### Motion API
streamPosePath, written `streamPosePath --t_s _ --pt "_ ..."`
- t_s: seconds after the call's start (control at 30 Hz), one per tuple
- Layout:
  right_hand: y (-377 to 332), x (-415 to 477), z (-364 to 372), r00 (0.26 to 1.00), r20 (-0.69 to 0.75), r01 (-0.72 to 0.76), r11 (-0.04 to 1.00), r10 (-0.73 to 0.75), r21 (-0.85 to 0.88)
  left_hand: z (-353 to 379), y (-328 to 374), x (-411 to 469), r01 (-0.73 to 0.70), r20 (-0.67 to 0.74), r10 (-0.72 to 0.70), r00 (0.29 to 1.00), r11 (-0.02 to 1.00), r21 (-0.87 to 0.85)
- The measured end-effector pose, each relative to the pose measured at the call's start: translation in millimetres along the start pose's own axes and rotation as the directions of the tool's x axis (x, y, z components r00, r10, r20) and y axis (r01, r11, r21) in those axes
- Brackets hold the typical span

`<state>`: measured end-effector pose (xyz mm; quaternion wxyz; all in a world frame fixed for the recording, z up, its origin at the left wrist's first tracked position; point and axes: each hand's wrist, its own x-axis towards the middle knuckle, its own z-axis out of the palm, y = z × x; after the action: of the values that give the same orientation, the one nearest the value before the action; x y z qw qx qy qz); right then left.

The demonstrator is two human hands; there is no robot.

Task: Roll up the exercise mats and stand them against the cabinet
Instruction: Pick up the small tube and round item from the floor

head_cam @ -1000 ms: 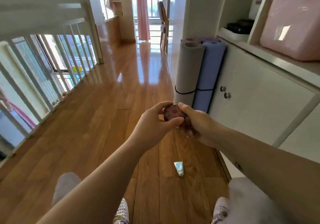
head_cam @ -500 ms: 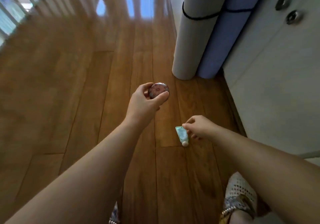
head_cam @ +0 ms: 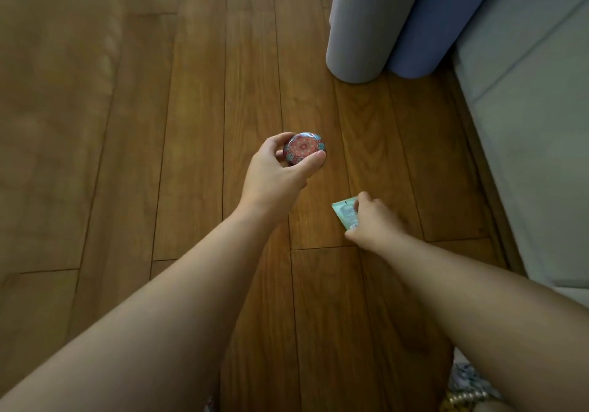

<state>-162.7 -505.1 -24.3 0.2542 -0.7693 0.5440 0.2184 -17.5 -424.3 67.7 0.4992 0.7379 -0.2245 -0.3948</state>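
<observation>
Left hand [head_cam: 280,172]: fingers and thumb curled round a small round tin [head_cam: 304,149], patterned lid up, held above the floor [head_cam: 159,125].

Right hand [head_cam: 374,222]: down at floor level, fingers and thumb closing on a pale green tube [head_cam: 344,214]. The hand covers the tube's right part. Cannot tell whether the tube is off the boards yet.

Mats: grey mat [head_cam: 363,29] and blue mat [head_cam: 430,29] are both rolled and stand on end at the far right, touching each other. The blue one is against the cabinet [head_cam: 526,125], the grey one to its left.

Judgement: the mat work itself looks done. The step in hand is a pick-up of loose items lying near the mats. The next move calls for a firm pinch on the flat tube, then a straight lift. The left hand must keep the tin level.

Change from 0.5 s ago: the right fingertips were only meeting the tube's right edge, and now the hand is over it and gripping. The tube lies more slantwise. The tin is held as before. The view has dropped closer to the floor, and the strap round the mats is out of frame. At 1.0 s ago both hands were on the tin and the tube lay untouched.
</observation>
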Motion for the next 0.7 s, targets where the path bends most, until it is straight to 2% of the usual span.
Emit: streamPosePath --t_s 0.13,0.33,0.53,0.7 --pt "-7 -24 -35 0.997 0.035 0.069 0.994 -0.073 0.090 -3 27 -15 -0.040 -0.004 0.040 0.999 0.999 0.010" --pt "-23 -103 -144 0.974 -0.119 0.212 0.963 -0.193 0.167 -13 122 -77 -0.216 -0.005 0.216 0.976 0.976 0.012" --pt "-31 -240 -254 0.889 -0.346 0.377 0.910 -0.302 0.174 -37 229 -180 -0.436 -0.005 0.436 0.900 0.900 -0.002" --pt "-8 -372 -311 0.786 -0.512 0.513 0.828 -0.346 0.226 -41 295 -266 -0.564 -0.011 0.564 0.826 0.825 -0.048"
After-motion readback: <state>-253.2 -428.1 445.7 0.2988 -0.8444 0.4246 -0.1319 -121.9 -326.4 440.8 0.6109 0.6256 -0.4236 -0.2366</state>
